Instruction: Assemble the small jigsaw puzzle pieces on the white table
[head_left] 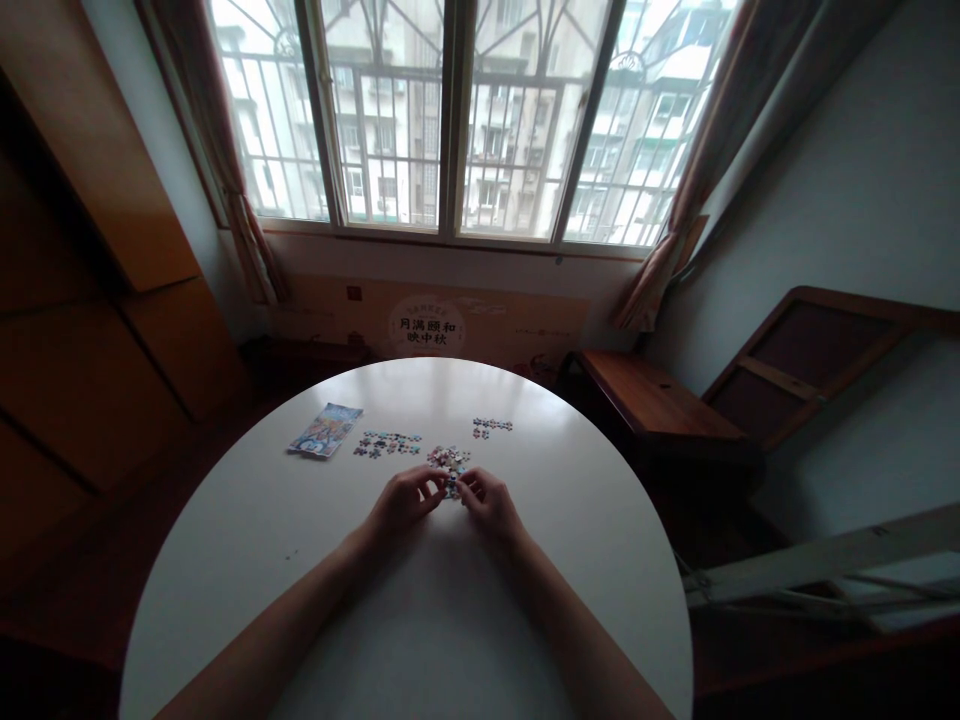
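Note:
My left hand (411,497) and my right hand (489,503) face each other near the middle of the round white table (360,610). Between their fingertips lie small jigsaw puzzle pieces (452,489). Both hands are closed in a pinch at these pieces; fingers partly cover what each one grips. A loose pile of mixed puzzle pieces (448,458) sits just beyond the fingertips. Farther left, more pieces (388,443) are spread in rough rows. A smaller group of pieces (492,427) lies beyond the pile, to the right.
A colourful picture sheet (327,431) lies at the table's left. Two tiny dark bits (291,555) rest near the left forearm. A wooden bench (660,395) stands behind at the right, wooden cabinets (82,370) at the left. Barred windows (450,130) face me.

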